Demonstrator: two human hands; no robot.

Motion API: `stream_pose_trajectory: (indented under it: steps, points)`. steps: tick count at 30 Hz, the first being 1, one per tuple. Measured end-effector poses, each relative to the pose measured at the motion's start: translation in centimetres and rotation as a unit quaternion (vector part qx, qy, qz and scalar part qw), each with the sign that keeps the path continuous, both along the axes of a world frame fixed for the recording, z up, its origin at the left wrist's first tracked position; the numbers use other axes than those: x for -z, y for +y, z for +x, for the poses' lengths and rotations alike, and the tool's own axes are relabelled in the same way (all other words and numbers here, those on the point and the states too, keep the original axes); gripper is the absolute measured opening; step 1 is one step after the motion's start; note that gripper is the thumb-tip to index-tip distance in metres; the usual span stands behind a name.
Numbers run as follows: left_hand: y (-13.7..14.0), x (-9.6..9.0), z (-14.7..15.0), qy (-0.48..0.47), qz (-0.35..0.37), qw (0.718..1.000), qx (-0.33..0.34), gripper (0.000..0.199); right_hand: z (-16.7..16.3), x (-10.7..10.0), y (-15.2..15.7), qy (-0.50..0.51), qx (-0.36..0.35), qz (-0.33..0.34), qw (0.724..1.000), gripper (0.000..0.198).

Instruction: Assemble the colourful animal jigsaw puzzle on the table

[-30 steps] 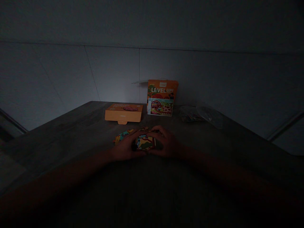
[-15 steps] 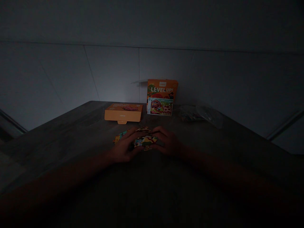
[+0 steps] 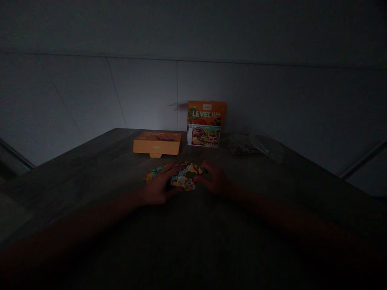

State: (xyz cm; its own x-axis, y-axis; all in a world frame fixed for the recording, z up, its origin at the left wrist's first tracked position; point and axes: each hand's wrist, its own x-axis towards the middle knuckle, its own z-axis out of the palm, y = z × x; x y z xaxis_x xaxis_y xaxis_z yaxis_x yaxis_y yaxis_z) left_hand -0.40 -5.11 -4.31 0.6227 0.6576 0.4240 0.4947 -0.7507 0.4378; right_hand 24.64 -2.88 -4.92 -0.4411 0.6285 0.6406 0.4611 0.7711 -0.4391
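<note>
A heap of colourful puzzle pieces (image 3: 185, 178) lies on the dim grey table (image 3: 193, 233) between my hands. My left hand (image 3: 157, 188) curls around the heap's left side, fingers over the far part and thumb along the near edge. More pieces (image 3: 152, 173) show beyond its fingers. On the right, my right hand (image 3: 214, 179) grips the edge of the heap, its thumb on the near side and its fingers behind. Darkness hides the exact fingertip contact.
An orange box (image 3: 157, 144) with its flap out lies at the back left. Behind the heap an upright orange "LEVEL UP!" box (image 3: 208, 110) has a farm picture card (image 3: 204, 135) leaning on it. Clear plastic bags (image 3: 254, 146) lie at the back right, before a pale wall (image 3: 145, 92).
The top puzzle pieces between my hands have shifted and now spread wider, with more of their printed faces showing. My right hand has moved slightly right; my left hand stays nearly in place.
</note>
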Motion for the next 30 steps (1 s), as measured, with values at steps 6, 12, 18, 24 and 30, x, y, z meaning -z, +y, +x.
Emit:
stream_pose_trajectory:
  steps: [6,12,18,24,30]
  points:
    - [-0.2,-0.8,0.5,-0.04,-0.065,0.997,-0.02,0.044,0.1,0.0,0.1,0.025,0.045,-0.044,0.998,0.027]
    - [-0.5,-1.2,0.8,-0.122,-0.147,0.981,-0.039,0.04,0.0,-0.4,-0.4,0.078,0.039,-0.087,0.992,0.028]
    - [-2.0,-1.2,2.7,-0.287,-0.446,0.847,-0.027,0.038,-0.5,-1.1,-0.8,0.142,0.002,-0.256,0.956,0.034]
    - [-3.3,-1.9,3.4,-0.367,-0.59,0.718,-0.024,0.07,-0.9,-0.5,0.1,0.223,0.006,-0.391,0.893,0.031]
    - [-2.9,-1.2,2.6,-0.338,-0.538,0.771,-0.044,0.076,-0.9,0.0,0.6,0.307,-0.046,-0.492,0.813,0.033]
